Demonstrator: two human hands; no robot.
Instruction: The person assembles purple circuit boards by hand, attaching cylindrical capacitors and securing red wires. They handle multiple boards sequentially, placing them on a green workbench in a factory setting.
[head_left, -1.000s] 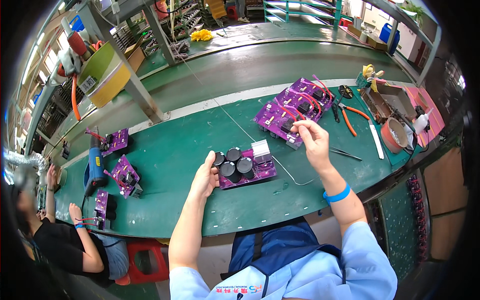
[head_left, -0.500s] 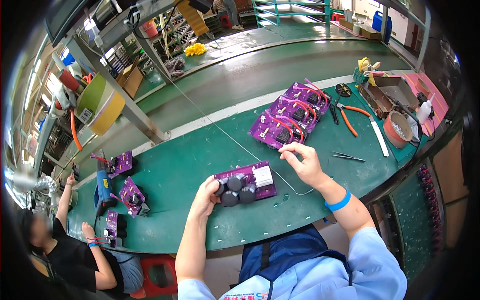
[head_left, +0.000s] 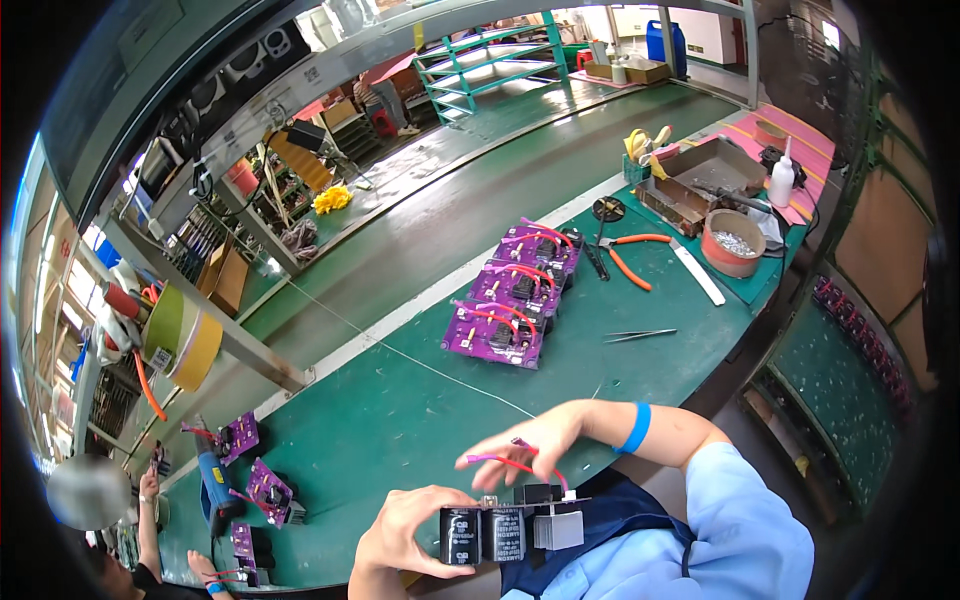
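Note:
My left hand (head_left: 408, 528) grips a purple circuit board (head_left: 505, 497) close to my body at the table's near edge. The board is seen edge-on, with large black capacitors (head_left: 503, 536) and a silver heat sink (head_left: 559, 531) hanging below it. Red wires (head_left: 513, 462) with pink ends rise from its upper side. Just above it is my right hand (head_left: 545, 437), fingers stretched out and apart behind the wires; whether they touch the wires I cannot tell. Three purple boards (head_left: 495, 342) with red wires lie in a row farther off.
Orange-handled pliers (head_left: 632, 262), tweezers (head_left: 640, 335) and a white-handled blade (head_left: 697, 275) lie on the right, near a round tub (head_left: 733, 243). On the left are a blue heat gun (head_left: 214, 490) and more purple boards (head_left: 268, 488), beside another person's arm (head_left: 149, 520).
The board has come from the tabletop toward my body and turned, so its wires now show. My right hand has left the row of boards and opened beside it. The view has shifted.

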